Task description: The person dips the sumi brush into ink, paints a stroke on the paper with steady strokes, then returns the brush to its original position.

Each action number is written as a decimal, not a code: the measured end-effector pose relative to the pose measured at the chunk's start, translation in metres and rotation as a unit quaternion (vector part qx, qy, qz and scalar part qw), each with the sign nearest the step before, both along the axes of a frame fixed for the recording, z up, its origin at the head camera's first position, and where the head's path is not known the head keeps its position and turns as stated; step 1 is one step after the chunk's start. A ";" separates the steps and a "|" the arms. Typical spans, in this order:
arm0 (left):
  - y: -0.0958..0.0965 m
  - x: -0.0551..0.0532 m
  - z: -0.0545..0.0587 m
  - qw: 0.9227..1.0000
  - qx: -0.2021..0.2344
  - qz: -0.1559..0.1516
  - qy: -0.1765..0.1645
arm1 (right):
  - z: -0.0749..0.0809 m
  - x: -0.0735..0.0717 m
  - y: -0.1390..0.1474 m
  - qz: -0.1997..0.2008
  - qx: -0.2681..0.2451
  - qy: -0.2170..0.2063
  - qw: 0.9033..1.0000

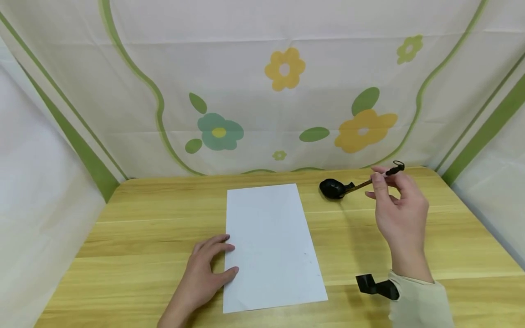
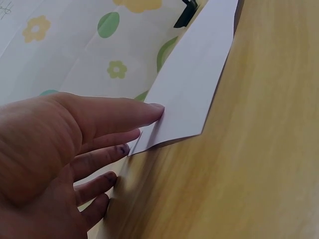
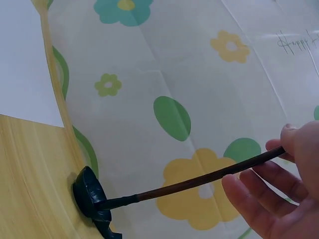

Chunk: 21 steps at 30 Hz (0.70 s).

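My right hand (image 1: 402,209) pinches the upper handle of a calligraphy brush (image 3: 199,182), a thin dark brown stick with a hanging loop at its top. The brush slants down to the left, its dark lower end at a small black ink dish (image 1: 331,188) near the table's back edge; the bristles are hidden there. My left hand (image 1: 205,269) rests at the left edge of a white sheet of paper (image 1: 268,241), thumb and fingertips over that edge. Dark smudges mark some fingertips (image 2: 122,149) in the left wrist view.
The wooden table (image 1: 143,255) ends at a pale cloth backdrop (image 1: 254,82) printed with flowers and leaves, with more cloth at both sides. A black strap piece (image 1: 375,287) sticks out by the right sleeve (image 1: 420,300). A few small dark specks show near the paper's right edge.
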<state>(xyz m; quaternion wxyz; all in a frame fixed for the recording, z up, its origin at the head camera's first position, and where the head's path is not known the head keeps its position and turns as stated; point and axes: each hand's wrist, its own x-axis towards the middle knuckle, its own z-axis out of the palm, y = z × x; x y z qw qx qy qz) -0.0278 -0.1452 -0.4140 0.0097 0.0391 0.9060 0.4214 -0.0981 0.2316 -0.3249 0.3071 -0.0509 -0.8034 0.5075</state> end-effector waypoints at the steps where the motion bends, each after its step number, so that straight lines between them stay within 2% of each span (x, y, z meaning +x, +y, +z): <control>1: -0.001 0.001 0.000 1.000 -0.001 -0.001 0.003 | 0.000 0.000 -0.001 0.001 -0.004 -0.002 1.000; 7: -0.004 0.003 0.000 1.000 -0.001 0.000 0.009 | 0.000 0.000 -0.006 0.023 -0.025 -0.003 0.999; 16: -0.004 0.004 -0.001 1.000 -0.004 0.010 0.020 | 0.000 -0.003 -0.015 0.057 -0.019 0.031 0.998; 21: -0.004 0.005 0.000 1.000 -0.001 0.011 0.012 | 0.000 -0.003 -0.020 0.069 -0.005 0.026 0.997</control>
